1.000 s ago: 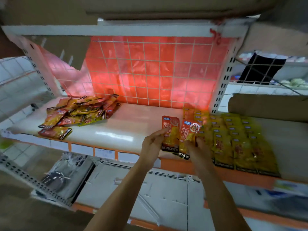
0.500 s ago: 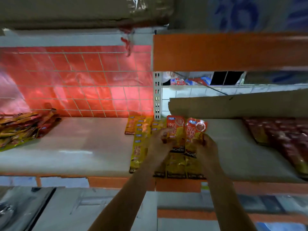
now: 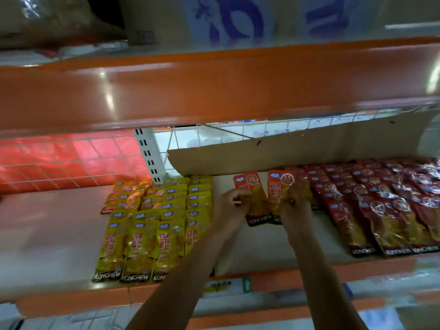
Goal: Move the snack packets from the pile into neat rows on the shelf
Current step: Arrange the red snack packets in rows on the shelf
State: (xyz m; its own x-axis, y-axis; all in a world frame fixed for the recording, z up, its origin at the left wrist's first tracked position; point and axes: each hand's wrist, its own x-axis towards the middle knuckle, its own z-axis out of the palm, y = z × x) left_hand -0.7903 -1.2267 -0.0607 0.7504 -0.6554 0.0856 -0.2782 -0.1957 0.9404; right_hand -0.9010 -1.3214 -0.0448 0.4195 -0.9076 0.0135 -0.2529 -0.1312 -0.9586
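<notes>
Two orange-red foil snack packets with black bottom bands sit side by side over the bare middle strip of the pale shelf board [image 3: 47, 225]. The left packet [image 3: 258, 216] is pinched at its left edge by the left hand [image 3: 234, 206], whose fingers are curled. The right packet [image 3: 278, 186] is gripped by the right hand [image 3: 295, 210], fingers curled round its middle. Whether the packets touch the board cannot be told. Just left lie rows of yellow packets [image 3: 154, 225], just right rows of dark red packets [image 3: 381, 206]. A brown cardboard sheet [image 3: 297, 153] stands at the far side.
</notes>
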